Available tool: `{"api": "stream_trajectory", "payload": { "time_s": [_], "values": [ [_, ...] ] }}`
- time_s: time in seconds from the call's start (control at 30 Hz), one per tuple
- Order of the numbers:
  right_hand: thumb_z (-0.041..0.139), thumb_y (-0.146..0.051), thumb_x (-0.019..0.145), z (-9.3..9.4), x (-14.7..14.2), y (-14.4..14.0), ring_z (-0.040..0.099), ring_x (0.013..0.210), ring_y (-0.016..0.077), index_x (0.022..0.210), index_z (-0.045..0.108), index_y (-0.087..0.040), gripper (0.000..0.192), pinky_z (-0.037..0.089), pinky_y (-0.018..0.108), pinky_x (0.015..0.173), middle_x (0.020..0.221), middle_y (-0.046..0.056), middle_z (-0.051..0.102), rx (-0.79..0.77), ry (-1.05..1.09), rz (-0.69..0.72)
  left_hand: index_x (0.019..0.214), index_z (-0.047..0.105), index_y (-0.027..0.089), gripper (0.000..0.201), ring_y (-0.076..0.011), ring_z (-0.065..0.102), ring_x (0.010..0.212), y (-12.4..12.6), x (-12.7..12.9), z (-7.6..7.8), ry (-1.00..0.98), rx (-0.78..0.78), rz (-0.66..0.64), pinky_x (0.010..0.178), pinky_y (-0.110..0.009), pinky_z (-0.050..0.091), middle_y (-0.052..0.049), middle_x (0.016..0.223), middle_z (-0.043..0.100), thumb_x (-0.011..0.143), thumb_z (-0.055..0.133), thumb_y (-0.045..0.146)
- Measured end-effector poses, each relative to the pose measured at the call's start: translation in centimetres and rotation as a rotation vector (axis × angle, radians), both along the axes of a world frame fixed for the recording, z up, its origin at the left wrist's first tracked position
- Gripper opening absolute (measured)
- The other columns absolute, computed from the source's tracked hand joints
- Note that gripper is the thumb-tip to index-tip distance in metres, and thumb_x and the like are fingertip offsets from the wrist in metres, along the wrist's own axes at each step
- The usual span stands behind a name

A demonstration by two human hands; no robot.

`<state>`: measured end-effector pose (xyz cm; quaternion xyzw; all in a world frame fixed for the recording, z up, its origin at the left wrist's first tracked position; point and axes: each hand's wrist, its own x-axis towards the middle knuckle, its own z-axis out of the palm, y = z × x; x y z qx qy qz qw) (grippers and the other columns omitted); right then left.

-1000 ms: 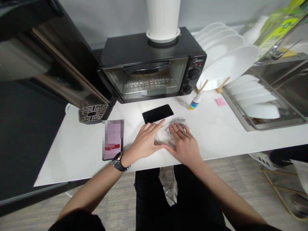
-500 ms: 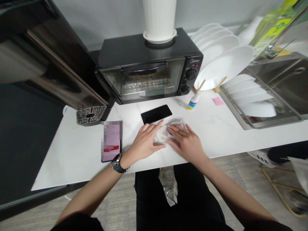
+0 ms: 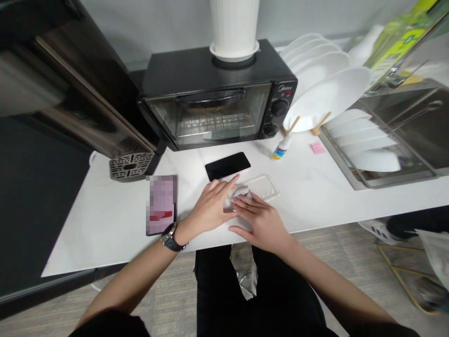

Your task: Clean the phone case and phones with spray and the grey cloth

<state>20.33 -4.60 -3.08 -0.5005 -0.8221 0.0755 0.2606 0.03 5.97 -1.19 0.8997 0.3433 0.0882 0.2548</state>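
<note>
A clear phone case [image 3: 268, 186] lies flat on the white counter. My left hand [image 3: 205, 206] holds its left end between thumb and fingers, with the forefinger stretched along the far edge. Under the fingers of my right hand [image 3: 264, 220] is a crumpled whitish cloth or tissue [image 3: 241, 190], pressed onto the left part of the case. My right thumb is spread away from it. Just behind the case rests a black smartphone [image 3: 228, 166], screen up. To the right stands a small white spray bottle [image 3: 281, 149] with a blue and yellow label.
Left of my hands lies another phone [image 3: 163, 201] with a lit, partly blurred screen. A black toaster oven [image 3: 217, 103] stands behind, a drinks machine's drip tray [image 3: 131, 166] at left. White plates [image 3: 329, 93], a pink sticky note [image 3: 317, 148] and a sink [image 3: 417, 112] are at right.
My right hand has slid left and toward me along the case with the cloth, uncovering the case's right end. My left hand has stayed in place.
</note>
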Motion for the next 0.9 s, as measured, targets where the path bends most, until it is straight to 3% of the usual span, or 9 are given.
{"api": "stream_trajectory", "payload": {
  "time_s": [0.17, 0.3, 0.43, 0.57, 0.73, 0.9],
  "values": [
    [0.062, -0.046, 0.112, -0.4, 1.2, 2.3, 0.072, 0.140, 0.0301, 0.146, 0.073, -0.027, 0.041, 0.047, 0.060, 0.131, 0.145, 0.008, 0.077, -0.053, -0.051, -0.001, 0.178, 0.024, 0.021, 0.105, -0.0351, 0.058, 0.131, 0.0, -0.1, 0.2, 0.020, 0.031, -0.014, 0.120, -0.050, 0.045, -0.014, 0.152, 0.065, 0.096, 0.082, 0.052],
    [0.058, -0.046, 0.114, 0.0, 4.3, 2.1, 0.072, 0.139, 0.0309, 0.151, 0.070, -0.025, 0.045, 0.045, 0.064, 0.132, 0.149, 0.011, 0.075, -0.027, -0.121, -0.091, 0.179, 0.020, 0.024, 0.106, -0.0350, 0.056, 0.133, -0.3, 0.1, 0.6, 0.042, 0.017, 0.011, 0.122, -0.050, 0.044, -0.011, 0.155, 0.065, 0.096, 0.081, 0.052],
    [0.057, -0.047, 0.114, 0.6, 7.3, 0.7, 0.077, 0.131, 0.0353, 0.142, 0.076, -0.020, 0.044, 0.044, 0.069, 0.130, 0.143, 0.015, 0.078, -0.005, -0.136, -0.192, 0.179, 0.017, 0.027, 0.106, -0.0352, 0.054, 0.136, -0.4, 0.2, 0.8, 0.047, -0.017, 0.023, 0.123, -0.051, 0.043, -0.008, 0.157, 0.064, 0.096, 0.080, 0.048],
    [0.062, -0.045, 0.111, 0.7, 7.0, 0.2, 0.076, 0.132, 0.0334, 0.138, 0.078, -0.022, 0.038, 0.048, 0.062, 0.130, 0.140, 0.012, 0.079, -0.047, -0.045, 0.029, 0.179, 0.018, 0.025, 0.106, -0.0347, 0.055, 0.136, -0.4, 0.2, 0.7, 0.014, -0.011, 0.003, 0.124, -0.051, 0.043, -0.009, 0.156, 0.065, 0.096, 0.081, 0.046],
    [0.065, -0.049, 0.110, 0.7, 4.1, 3.3, 0.068, 0.144, 0.0319, 0.147, 0.072, -0.018, 0.048, 0.041, 0.060, 0.135, 0.147, 0.014, 0.075, -0.113, -0.013, 0.385, 0.178, 0.022, 0.023, 0.099, -0.0334, 0.060, 0.131, -0.2, -0.1, 0.3, -0.016, 0.051, -0.046, 0.120, -0.047, 0.046, -0.012, 0.149, 0.068, 0.098, 0.078, 0.040],
    [0.060, -0.044, 0.114, 1.1, 5.1, 5.9, 0.065, 0.148, 0.0319, 0.154, 0.066, -0.016, 0.049, 0.031, 0.064, 0.138, 0.157, 0.015, 0.067, -0.120, -0.131, 0.424, 0.178, 0.023, 0.022, 0.100, -0.0335, 0.059, 0.132, 0.0, -0.3, 0.4, 0.009, 0.030, -0.045, 0.119, -0.048, 0.047, -0.013, 0.148, 0.067, 0.097, 0.078, 0.045]
  ]
}}
